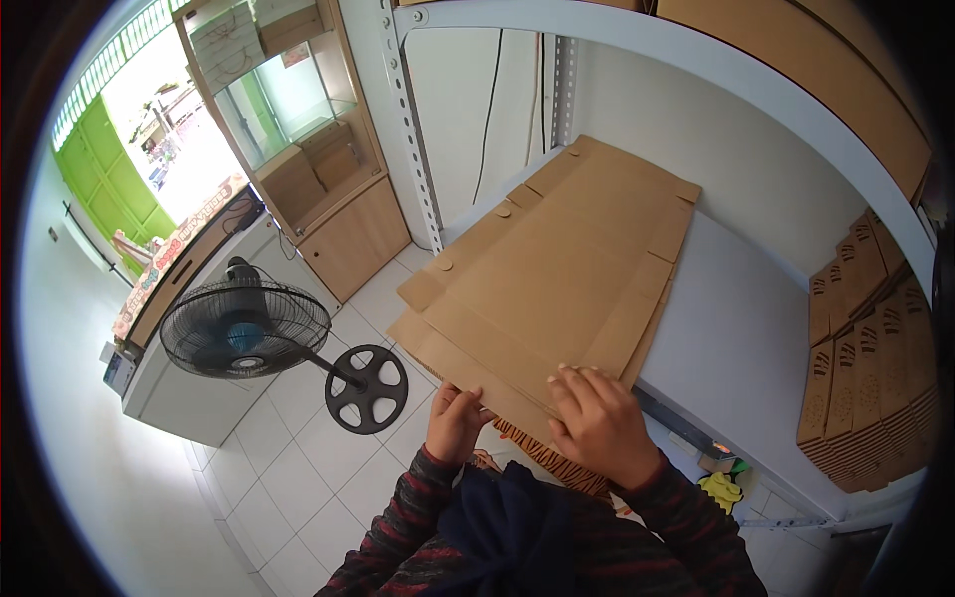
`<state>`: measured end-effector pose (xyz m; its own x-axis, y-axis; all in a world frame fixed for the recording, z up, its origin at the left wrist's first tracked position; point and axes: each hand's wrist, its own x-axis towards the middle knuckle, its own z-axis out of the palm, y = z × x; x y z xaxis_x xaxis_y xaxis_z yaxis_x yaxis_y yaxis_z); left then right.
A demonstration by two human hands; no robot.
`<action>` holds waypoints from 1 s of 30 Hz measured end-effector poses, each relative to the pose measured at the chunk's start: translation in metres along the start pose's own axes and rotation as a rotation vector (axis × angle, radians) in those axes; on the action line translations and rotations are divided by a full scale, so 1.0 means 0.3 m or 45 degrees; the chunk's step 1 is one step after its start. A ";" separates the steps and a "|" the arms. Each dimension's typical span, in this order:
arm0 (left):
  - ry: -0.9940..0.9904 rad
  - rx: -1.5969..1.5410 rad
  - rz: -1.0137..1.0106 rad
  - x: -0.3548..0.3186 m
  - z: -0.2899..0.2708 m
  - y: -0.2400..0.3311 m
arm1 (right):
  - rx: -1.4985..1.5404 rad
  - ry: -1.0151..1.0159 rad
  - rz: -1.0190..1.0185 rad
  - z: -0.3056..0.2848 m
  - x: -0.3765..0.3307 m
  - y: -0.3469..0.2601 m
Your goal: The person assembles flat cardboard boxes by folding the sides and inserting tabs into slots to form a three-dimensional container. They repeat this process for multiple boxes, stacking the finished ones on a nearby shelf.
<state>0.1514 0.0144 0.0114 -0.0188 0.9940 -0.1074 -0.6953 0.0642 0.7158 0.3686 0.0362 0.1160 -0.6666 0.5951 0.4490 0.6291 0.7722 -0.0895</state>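
Flat brown cardboard box blanks [537, 269], with slots and rounded tabs along their sides, lie layered on the grey shelf [731, 318] in front of me. At their near left edge, my left hand [455, 423] is closed, its thumb and fingers pinching the cardboard rim. My right hand [602, 423] rests on top of the near right part, fingers stretched over the cardboard and thumb apart near the edge. What lies under its palm is hidden. Below the near edge, between my hands, shows an orange-and-black striped strip [547, 455].
Folded printed cardboard boxes [865, 378] stand packed at the shelf's right end. A metal upright [410, 129] and an upper beam [637, 28] frame the shelf. To the left are a black standing fan [246, 323] and a wooden glass cabinet [348, 234]. Yellow cloth [721, 490] shows below the shelf.
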 end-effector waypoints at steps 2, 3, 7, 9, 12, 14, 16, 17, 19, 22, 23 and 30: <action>-0.073 -0.066 -0.063 0.010 -0.006 0.004 | -0.119 -0.001 0.005 0.020 0.016 -0.024; -0.108 -0.062 -0.098 0.015 -0.010 0.005 | -0.185 -0.003 0.029 0.045 0.017 -0.036; -0.163 -0.133 -0.227 0.036 0.017 0.057 | -0.315 0.029 0.120 0.092 0.050 -0.047; -0.157 -0.108 -0.285 0.058 0.016 0.065 | -0.154 0.019 0.213 0.083 0.062 -0.025; -0.194 -0.082 -0.319 0.082 0.006 0.064 | -0.106 0.095 0.311 -0.003 0.095 -0.002; -0.216 -0.080 -0.356 0.079 -0.017 0.051 | -0.128 0.218 0.387 -0.099 0.130 0.002; -0.230 -0.096 -0.404 0.074 -0.052 0.023 | -0.201 0.338 0.433 -0.166 0.158 -0.028; -0.196 -0.079 -0.357 0.078 -0.069 -0.017 | -0.281 0.382 0.443 -0.214 0.169 -0.056; -0.111 -0.049 -0.318 0.076 -0.093 -0.076 | -0.435 0.401 0.423 -0.254 0.182 -0.099; -0.057 0.076 -0.317 0.068 -0.078 -0.020 | -0.539 0.232 0.308 -0.216 0.166 -0.169; -0.070 0.131 -0.319 0.072 -0.076 -0.005 | -0.516 0.108 0.270 -0.192 0.146 -0.190; -0.160 -0.096 -0.276 0.088 -0.095 -0.019 | -0.243 -0.312 0.212 -0.030 0.040 -0.171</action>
<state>0.1343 0.0379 -0.0151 0.2225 0.9613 -0.1628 -0.7251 0.2747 0.6315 0.3319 0.0019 0.1340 -0.6105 0.7628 0.2133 0.7850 0.6185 0.0350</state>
